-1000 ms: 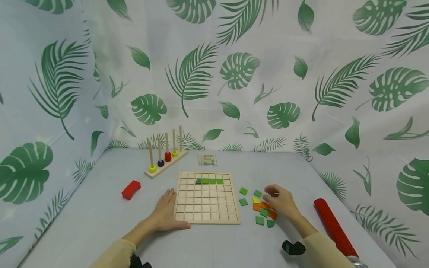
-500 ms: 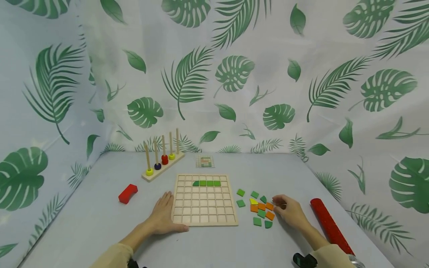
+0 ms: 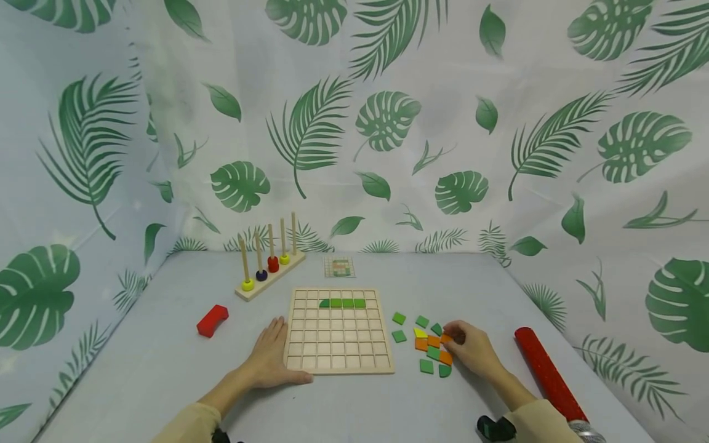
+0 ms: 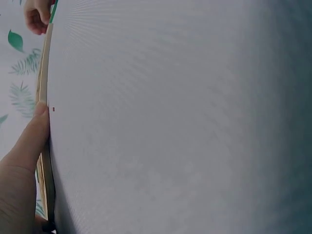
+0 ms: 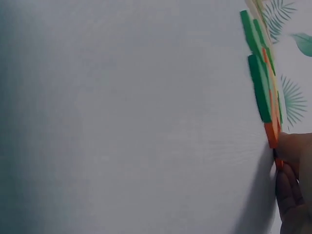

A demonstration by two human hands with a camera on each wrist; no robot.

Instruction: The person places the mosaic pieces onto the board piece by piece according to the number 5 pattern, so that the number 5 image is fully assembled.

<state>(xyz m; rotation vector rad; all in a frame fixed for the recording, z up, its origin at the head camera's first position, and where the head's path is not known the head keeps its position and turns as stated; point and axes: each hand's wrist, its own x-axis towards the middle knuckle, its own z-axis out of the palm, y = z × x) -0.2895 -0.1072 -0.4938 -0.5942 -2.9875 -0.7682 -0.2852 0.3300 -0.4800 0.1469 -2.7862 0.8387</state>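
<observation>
A leaf-printed cloth (image 3: pixel 399 234) hangs behind a pale tabletop (image 3: pixel 343 409), and a wooden grid board (image 3: pixel 339 332) lies flat in the middle of it. Off to the person's right lies a red tube (image 3: pixel 548 372); at the far left a five-peg stand (image 3: pixel 268 279) with coloured rings sits at a slant. The left hand (image 3: pixel 270 358) rests flat, fingers straight along the board's left edge, thumb out by the near corner. The right hand (image 3: pixel 471 349) is bent at the fingers, thumb and fingertips pinching an orange tile (image 3: pixel 446 338) at the edge of the loose tiles, just right of the board. A red arch block (image 3: pixel 212 321) sits left; a printed card (image 3: pixel 339 267) lies beyond the board, which bears a quarter-round tile (image 3: pixel 324 304) and three green square tiles (image 3: pixel 348 303) in one row.
</observation>
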